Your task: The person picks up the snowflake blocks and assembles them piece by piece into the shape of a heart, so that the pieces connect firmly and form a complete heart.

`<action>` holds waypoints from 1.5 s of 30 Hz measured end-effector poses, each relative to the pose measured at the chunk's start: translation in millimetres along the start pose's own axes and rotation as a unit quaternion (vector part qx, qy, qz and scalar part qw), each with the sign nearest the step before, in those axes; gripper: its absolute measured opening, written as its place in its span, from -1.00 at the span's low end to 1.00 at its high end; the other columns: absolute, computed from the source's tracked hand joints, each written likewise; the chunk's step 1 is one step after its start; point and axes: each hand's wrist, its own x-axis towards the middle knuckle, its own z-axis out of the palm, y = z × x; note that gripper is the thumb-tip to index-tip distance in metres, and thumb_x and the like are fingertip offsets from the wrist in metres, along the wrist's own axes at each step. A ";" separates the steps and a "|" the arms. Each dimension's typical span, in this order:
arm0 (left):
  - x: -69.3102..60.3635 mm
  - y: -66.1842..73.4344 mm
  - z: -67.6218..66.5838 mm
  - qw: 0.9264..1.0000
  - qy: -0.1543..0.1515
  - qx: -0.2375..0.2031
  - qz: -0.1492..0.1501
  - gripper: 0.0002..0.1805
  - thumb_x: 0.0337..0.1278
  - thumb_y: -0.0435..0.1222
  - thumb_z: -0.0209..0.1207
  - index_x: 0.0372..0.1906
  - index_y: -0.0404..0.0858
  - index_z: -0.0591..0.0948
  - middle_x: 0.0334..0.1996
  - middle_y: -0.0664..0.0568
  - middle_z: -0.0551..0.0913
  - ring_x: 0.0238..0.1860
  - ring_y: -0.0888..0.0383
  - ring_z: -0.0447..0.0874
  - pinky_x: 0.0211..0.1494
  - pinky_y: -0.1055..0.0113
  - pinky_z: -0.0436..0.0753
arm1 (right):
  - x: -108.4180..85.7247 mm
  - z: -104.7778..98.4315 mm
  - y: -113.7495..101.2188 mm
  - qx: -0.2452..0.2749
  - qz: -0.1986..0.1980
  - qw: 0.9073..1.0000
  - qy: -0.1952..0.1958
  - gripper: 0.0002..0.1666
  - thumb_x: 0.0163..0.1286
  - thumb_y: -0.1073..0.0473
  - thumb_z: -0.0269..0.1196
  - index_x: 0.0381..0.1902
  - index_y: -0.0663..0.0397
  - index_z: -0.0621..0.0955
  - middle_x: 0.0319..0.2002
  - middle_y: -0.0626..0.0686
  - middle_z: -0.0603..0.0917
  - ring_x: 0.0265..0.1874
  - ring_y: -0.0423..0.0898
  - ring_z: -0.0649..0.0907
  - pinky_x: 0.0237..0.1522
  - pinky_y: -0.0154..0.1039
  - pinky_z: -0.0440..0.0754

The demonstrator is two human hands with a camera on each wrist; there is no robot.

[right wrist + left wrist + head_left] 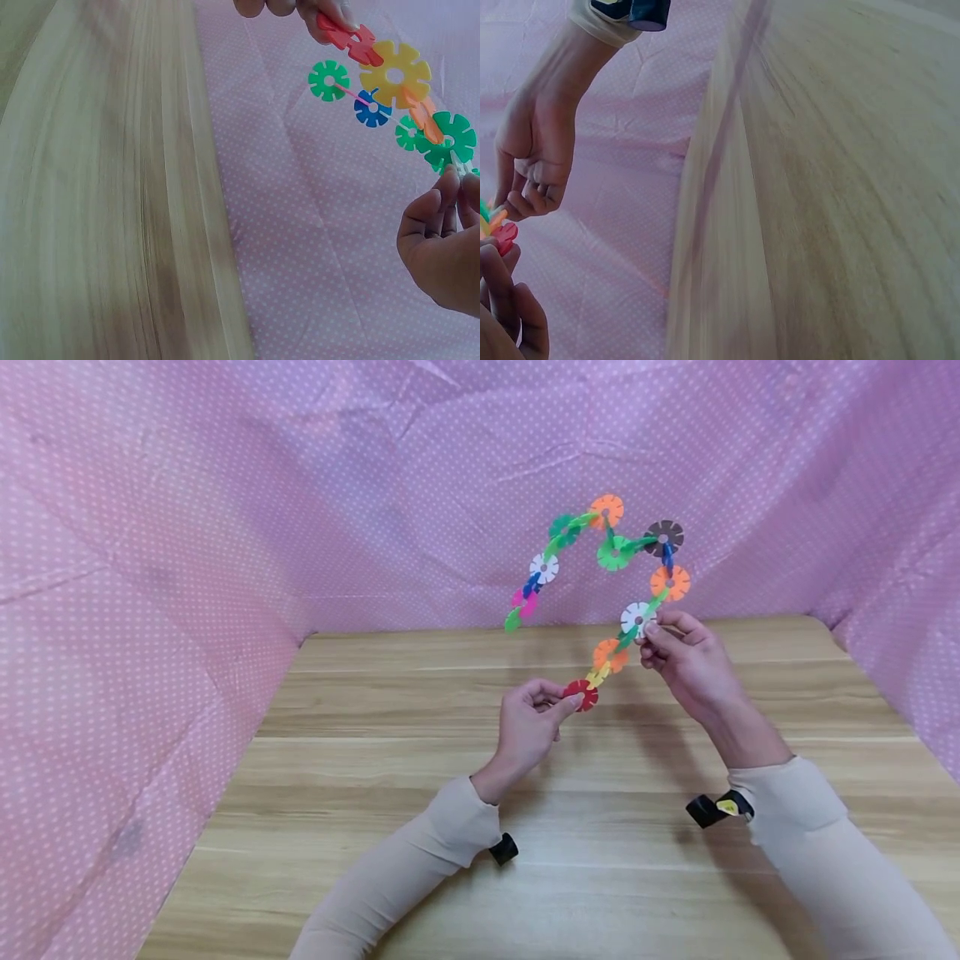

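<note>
A chain of slotted plastic discs in many colours hangs in the air above the table, bent like an open loop. My left hand (528, 722) pinches the red disc (582, 696) at its near end between thumb and fingers. Farther up the same side, my right hand (693, 664) pinches the white disc (636, 620). Between the two hands sit a yellow disc (395, 74), an orange disc (609, 656) and a green disc (452, 140). A dark brown disc (664, 538) marks a far corner. The other end, a green disc (512, 620), dangles free at the left.
A wood-grain table (360, 827) lies beneath both hands. Pink dotted cloth (420, 460) hangs behind it and along both sides. Black wrist straps (705, 811) sit at both sleeve cuffs.
</note>
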 end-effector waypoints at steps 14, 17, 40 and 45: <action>0.5 -5.8 0.7 0.999 0.015 -0.006 -0.032 -0.89 0.13 -0.44 0.41 -0.35 -0.35 0.66 -0.51 -0.01 0.71 -0.72 0.20 0.38 -0.66 0.46 0.45 | 4.0 3.3 7.2 -0.072 -0.048 0.996 -0.002 -0.87 0.45 0.48 0.17 -0.31 0.25 0.61 -0.38 0.04 0.65 -0.45 -0.13 0.60 -0.32 -0.37 0.62; 1.3 -7.8 0.2 0.999 0.017 -0.011 -0.038 -0.89 0.13 -0.44 0.40 -0.34 -0.34 0.66 -0.49 -0.01 0.72 -0.71 0.21 0.38 -0.66 0.46 0.44 | 5.4 2.7 8.2 -0.085 -0.052 0.995 -0.005 -0.85 0.45 0.49 0.15 -0.30 0.25 0.61 -0.38 0.04 0.65 -0.45 -0.14 0.61 -0.32 -0.38 0.63; 30.4 -18.0 -67.8 0.988 -0.067 0.079 -0.111 -0.61 0.38 -0.07 0.24 -0.12 -0.37 0.72 -0.34 -0.06 0.76 -0.62 0.13 0.55 -0.50 0.36 0.58 | 11.4 -5.3 -9.0 -0.127 -0.065 0.989 -0.046 -0.89 0.47 0.45 0.16 -0.23 0.30 0.64 -0.33 0.06 0.64 -0.38 -0.14 0.62 -0.23 -0.37 0.65; 49.0 -13.9 -92.3 0.987 -0.057 0.105 -0.104 -0.62 0.43 -0.08 0.19 -0.03 -0.34 0.71 -0.19 -0.18 0.75 -0.50 0.01 0.63 -0.47 0.35 0.60 | 12.6 -13.2 -14.9 -0.112 -0.044 0.990 -0.067 -0.88 0.47 0.45 0.16 -0.21 0.30 0.64 -0.31 0.06 0.66 -0.35 -0.13 0.62 -0.20 -0.36 0.65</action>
